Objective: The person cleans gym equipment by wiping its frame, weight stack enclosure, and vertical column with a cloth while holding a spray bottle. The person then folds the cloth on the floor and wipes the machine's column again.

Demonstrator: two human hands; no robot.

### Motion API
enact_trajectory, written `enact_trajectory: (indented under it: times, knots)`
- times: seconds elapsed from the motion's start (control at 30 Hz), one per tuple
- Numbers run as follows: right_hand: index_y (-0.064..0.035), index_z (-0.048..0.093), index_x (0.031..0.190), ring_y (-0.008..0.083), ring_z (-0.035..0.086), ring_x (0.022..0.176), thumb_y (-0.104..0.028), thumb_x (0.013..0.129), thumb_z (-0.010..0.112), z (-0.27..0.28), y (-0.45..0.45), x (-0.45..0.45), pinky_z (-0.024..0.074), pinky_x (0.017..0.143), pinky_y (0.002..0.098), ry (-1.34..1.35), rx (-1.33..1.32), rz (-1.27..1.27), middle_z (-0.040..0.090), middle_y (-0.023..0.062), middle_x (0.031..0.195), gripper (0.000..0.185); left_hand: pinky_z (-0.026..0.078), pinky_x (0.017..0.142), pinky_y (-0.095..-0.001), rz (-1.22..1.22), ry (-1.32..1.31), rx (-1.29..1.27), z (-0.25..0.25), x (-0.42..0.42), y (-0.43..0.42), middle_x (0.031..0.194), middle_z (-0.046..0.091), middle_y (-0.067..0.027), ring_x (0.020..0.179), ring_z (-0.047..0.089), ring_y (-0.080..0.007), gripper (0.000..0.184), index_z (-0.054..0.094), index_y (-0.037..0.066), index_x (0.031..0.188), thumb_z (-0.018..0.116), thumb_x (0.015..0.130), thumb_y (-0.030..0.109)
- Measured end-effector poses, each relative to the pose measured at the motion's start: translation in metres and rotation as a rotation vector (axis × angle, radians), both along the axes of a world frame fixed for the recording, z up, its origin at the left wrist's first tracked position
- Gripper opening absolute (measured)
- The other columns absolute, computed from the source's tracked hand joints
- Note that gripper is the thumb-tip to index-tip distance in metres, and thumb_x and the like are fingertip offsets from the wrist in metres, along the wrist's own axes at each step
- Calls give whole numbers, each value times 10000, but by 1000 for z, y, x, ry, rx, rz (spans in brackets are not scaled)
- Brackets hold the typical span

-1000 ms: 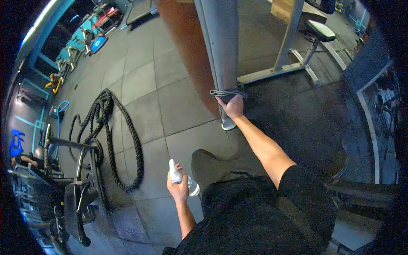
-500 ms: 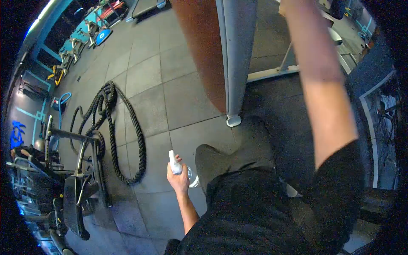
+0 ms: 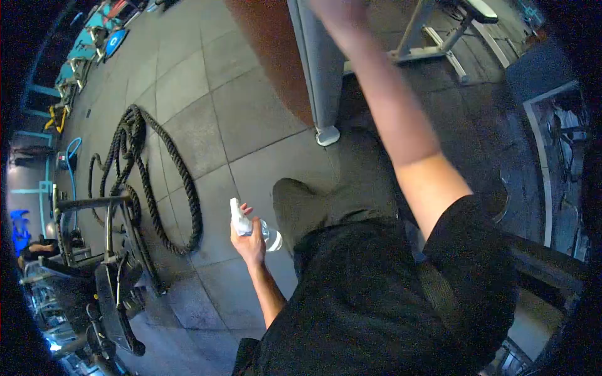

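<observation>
In my left hand (image 3: 249,241) is a clear spray bottle (image 3: 272,238) with a white trigger head; my fingers are wrapped round its neck, to the left of my knee. My right arm reaches up and forward to the top edge of the view. There my right hand (image 3: 338,11) is blurred and partly cut off, so its fingers do not show. It is nearest to the grey upright post (image 3: 320,81) beside a brown panel (image 3: 266,50). Whether it touches the post I cannot tell.
A thick black battle rope (image 3: 188,188) lies looped on the tiled floor (image 3: 207,263) at left. Gym machines with a dark metal frame (image 3: 110,225) stand at lower left. A bench with white legs (image 3: 433,53) is at the upper right, and a mirror (image 3: 564,144) at far right.
The view has shifted, so the floor and post appear lower-left to higher-left. My right arm now slants further left, toward the post. The spray bottle stays in my left hand.
</observation>
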State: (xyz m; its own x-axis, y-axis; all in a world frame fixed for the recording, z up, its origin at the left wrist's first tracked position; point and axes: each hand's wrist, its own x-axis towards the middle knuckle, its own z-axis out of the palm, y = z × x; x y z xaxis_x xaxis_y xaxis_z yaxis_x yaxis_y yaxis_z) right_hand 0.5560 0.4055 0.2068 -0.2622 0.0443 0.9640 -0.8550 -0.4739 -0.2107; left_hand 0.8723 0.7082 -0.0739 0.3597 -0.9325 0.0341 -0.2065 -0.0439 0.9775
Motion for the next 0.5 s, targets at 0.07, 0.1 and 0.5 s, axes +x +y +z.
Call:
enact_trajectory:
  times: [0.07,0.1,0.5]
  knots:
    - [146,477,1240,444,647,976,-589,784,798,-122,-5,0,554,832,510,-120,216,-44,608,284,1069,922,514,910,-303,-21,-62,19,2,3,5,1256,678,-94,1088,631,-155,390,638,-20,1271,652,883,-61]
    - [102,491,1191,456,641,900,-672,669,864,-191,-17,1,542,751,518,-179,290,-133,603,256,1023,1006,509,925,-303,-44,-120,13,2,6,8,1275,675,-93,1121,631,-163,428,623,-24,1313,650,888,-69]
    - [22,578,689,435,578,679,-649,755,835,-522,29,35,440,601,526,-91,781,-88,543,201,699,721,498,845,-272,112,-162,58,-16,3,64,1217,680,-107,993,622,-134,488,603,-26,1356,657,875,-84]
